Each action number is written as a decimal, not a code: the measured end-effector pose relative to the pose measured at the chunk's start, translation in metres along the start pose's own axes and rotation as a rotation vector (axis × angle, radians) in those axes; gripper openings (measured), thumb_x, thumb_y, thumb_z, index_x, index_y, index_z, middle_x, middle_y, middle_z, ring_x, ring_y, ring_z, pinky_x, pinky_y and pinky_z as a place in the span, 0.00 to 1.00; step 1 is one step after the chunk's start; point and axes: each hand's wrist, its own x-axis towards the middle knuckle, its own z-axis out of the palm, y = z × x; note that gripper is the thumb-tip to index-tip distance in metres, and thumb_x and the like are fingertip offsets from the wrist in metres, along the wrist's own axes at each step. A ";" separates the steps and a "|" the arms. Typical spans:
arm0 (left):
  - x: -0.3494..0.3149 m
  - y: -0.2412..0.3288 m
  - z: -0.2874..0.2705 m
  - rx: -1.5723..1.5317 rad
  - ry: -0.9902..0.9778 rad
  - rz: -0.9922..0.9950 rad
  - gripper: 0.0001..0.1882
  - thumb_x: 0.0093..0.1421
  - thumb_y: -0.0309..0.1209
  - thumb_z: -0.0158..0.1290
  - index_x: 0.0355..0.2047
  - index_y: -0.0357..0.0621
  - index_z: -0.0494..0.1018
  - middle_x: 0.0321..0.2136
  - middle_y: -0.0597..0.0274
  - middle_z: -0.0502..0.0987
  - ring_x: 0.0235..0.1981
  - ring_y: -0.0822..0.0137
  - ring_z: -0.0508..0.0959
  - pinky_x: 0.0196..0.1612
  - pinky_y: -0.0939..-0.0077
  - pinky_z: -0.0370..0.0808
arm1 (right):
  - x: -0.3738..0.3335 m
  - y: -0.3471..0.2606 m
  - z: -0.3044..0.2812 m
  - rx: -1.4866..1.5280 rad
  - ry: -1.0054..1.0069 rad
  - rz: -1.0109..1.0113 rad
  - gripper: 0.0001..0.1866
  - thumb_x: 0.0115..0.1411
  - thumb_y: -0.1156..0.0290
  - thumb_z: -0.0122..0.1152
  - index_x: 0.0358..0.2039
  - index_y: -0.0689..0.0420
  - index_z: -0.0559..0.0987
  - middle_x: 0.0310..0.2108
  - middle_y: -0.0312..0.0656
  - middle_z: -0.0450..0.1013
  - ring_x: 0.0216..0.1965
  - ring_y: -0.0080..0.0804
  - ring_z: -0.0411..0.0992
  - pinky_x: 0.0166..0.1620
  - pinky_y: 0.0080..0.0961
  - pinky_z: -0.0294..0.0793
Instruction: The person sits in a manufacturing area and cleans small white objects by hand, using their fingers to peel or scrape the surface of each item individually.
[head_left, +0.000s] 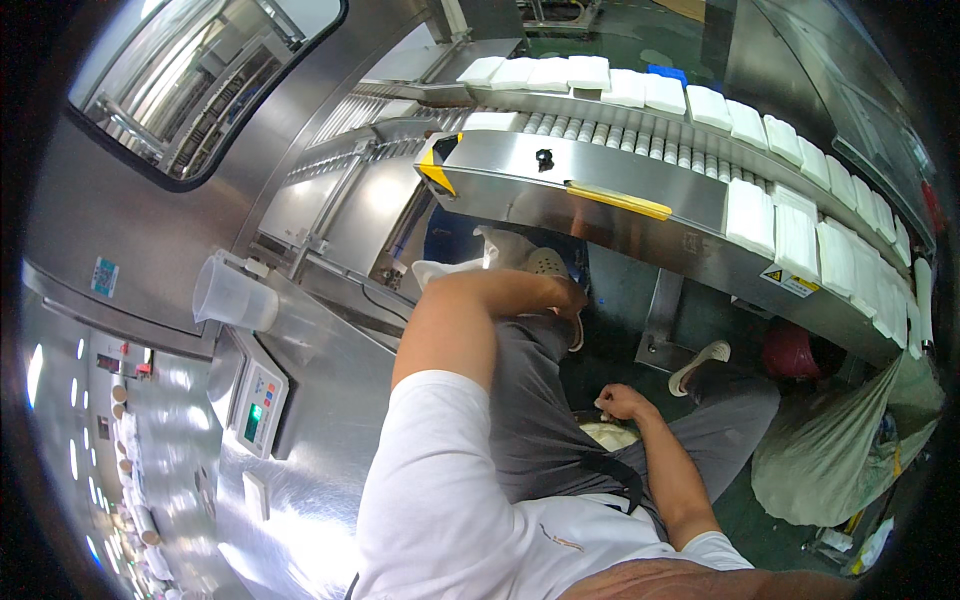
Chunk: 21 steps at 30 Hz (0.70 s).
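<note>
Below the curved steel conveyor (600, 190) edge, the left hand (566, 298) rests on the raised knee (530, 330), its grip hidden. The right hand (620, 402), grip curled shut, touches a pale round object (608, 434) between the legs; little room.

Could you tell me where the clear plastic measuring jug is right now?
In the head view, the jug stands at the left on the steel counter, just above the small weighing scale.
</note>
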 end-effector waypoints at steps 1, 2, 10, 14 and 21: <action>0.003 0.006 -0.007 0.021 -0.008 0.007 0.16 0.58 0.38 0.53 0.39 0.41 0.80 0.39 0.49 0.80 0.40 0.51 0.80 0.41 0.54 0.76 | -0.004 0.002 -0.002 0.020 -0.001 0.020 0.15 0.60 0.61 0.58 0.38 0.61 0.79 0.30 0.42 0.79 0.33 0.34 0.77 0.38 0.33 0.74; 0.002 0.001 -0.001 -0.005 -0.008 -0.005 0.16 0.58 0.38 0.53 0.39 0.40 0.81 0.39 0.49 0.80 0.40 0.51 0.80 0.41 0.54 0.76 | -0.005 -0.005 -0.002 0.010 0.004 0.018 0.15 0.60 0.61 0.58 0.38 0.61 0.79 0.30 0.42 0.79 0.33 0.34 0.77 0.37 0.32 0.74; -0.001 -0.005 0.002 0.109 0.055 0.093 0.14 0.57 0.36 0.52 0.34 0.39 0.81 0.35 0.51 0.81 0.38 0.53 0.80 0.39 0.59 0.75 | 0.004 0.005 0.003 -0.047 0.051 -0.038 0.15 0.60 0.61 0.58 0.38 0.60 0.79 0.29 0.43 0.79 0.32 0.34 0.77 0.37 0.32 0.74; -0.016 -0.003 0.001 0.025 0.105 0.097 0.14 0.57 0.35 0.51 0.35 0.39 0.81 0.36 0.50 0.81 0.39 0.53 0.80 0.40 0.60 0.76 | 0.003 -0.002 0.003 -0.007 0.003 0.035 0.15 0.60 0.61 0.58 0.40 0.60 0.79 0.33 0.44 0.78 0.35 0.35 0.76 0.39 0.33 0.74; -0.021 0.002 -0.007 -0.019 0.009 -0.009 0.14 0.56 0.34 0.53 0.36 0.40 0.81 0.38 0.51 0.81 0.41 0.54 0.80 0.42 0.58 0.77 | -0.002 -0.006 -0.001 -0.023 0.022 -0.019 0.13 0.61 0.64 0.57 0.38 0.62 0.78 0.26 0.42 0.78 0.26 0.30 0.76 0.34 0.30 0.73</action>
